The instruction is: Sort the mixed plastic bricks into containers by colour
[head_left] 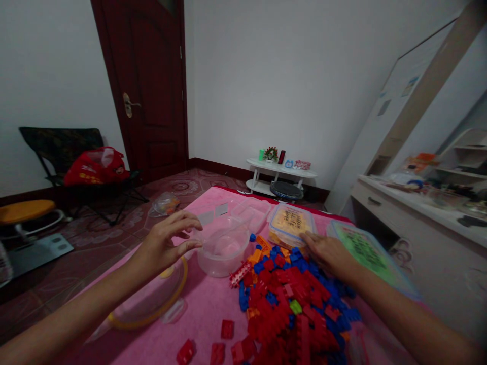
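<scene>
My left hand point(173, 237) hovers just left of a clear round plastic container point(223, 253), thumb and fingers apart with nothing visible between them. Below that hand lies a clear round lid with a yellow rim point(181, 289). My right hand point(330, 255) grips the near right corner of a lidded plastic box point(286, 221) with yellow contents; some of its fingers are hidden. Between my hands spreads a heap of red, blue and orange toy building bricks point(289, 294). A single green brick point(296, 306) stands out in it.
On the pink cloth point(205, 309), several loose red bricks point(227, 329) lie near the front edge. A box with green contents point(367, 253) sits at the right. Behind the round container is a clear rectangular container point(255, 209). A cluttered counter point(411, 195) stands to the right.
</scene>
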`<act>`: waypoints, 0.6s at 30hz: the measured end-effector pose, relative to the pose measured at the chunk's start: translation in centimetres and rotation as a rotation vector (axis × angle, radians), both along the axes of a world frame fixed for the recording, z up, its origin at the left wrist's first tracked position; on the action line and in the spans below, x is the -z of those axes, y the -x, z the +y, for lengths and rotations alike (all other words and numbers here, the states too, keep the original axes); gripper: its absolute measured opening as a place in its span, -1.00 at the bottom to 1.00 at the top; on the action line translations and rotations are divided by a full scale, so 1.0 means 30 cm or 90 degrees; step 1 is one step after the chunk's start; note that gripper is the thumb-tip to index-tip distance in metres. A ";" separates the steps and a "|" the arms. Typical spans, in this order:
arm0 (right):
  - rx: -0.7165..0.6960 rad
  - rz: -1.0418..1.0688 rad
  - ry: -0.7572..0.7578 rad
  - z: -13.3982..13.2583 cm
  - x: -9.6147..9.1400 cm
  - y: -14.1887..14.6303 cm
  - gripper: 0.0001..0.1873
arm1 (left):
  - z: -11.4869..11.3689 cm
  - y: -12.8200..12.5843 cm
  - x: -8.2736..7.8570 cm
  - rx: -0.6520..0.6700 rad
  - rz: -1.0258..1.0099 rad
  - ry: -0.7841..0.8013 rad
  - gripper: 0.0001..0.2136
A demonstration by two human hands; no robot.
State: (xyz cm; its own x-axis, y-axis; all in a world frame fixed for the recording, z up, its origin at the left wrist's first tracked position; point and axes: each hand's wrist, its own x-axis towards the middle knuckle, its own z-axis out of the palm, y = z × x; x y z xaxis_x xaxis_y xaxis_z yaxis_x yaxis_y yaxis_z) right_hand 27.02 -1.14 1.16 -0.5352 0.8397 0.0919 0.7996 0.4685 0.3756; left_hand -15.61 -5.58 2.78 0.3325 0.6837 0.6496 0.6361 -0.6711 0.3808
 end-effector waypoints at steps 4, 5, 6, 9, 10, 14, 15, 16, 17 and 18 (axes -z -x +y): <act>-0.027 0.009 -0.038 0.002 -0.004 -0.012 -0.70 | -0.026 -0.013 0.001 -0.064 0.106 0.001 -0.57; -0.027 0.010 -0.047 0.002 -0.006 -0.012 -0.72 | -0.035 -0.017 0.000 -0.087 0.134 -0.004 -0.50; -0.027 0.009 -0.051 0.002 -0.008 -0.011 -0.73 | -0.044 -0.021 -0.001 -0.109 0.158 -0.011 -0.44; -0.036 -0.003 -0.032 0.000 -0.013 -0.001 -0.73 | -0.062 -0.031 -0.010 -0.175 0.201 -0.042 -0.34; -0.034 -0.005 -0.023 -0.001 -0.015 0.004 -0.73 | -0.066 -0.034 -0.014 -0.193 0.209 -0.058 -0.32; 0.024 0.010 -0.011 -0.015 -0.027 0.033 -0.74 | -0.067 -0.040 -0.023 -0.213 0.212 -0.131 -0.37; 0.034 0.019 -0.012 -0.019 -0.031 0.043 -0.72 | -0.065 -0.040 -0.023 -0.204 0.208 -0.144 -0.40; 0.037 0.030 -0.013 -0.022 -0.037 0.053 -0.69 | -0.062 -0.041 -0.022 -0.188 0.201 -0.152 -0.46; 0.036 0.042 -0.009 -0.024 -0.042 0.063 -0.67 | -0.059 -0.041 -0.019 -0.166 0.193 -0.153 -0.53; 0.031 0.050 0.004 -0.024 -0.048 0.073 -0.65 | -0.055 -0.041 -0.017 -0.140 0.183 -0.147 -0.60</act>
State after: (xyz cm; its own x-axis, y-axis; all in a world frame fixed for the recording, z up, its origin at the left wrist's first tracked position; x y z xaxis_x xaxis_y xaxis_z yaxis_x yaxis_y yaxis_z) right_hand 24.82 -1.87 2.59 -0.4846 0.8655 0.1271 0.8487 0.4300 0.3079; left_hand -14.38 -7.23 3.28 0.3847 0.6058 0.6964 0.8316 -0.5548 0.0233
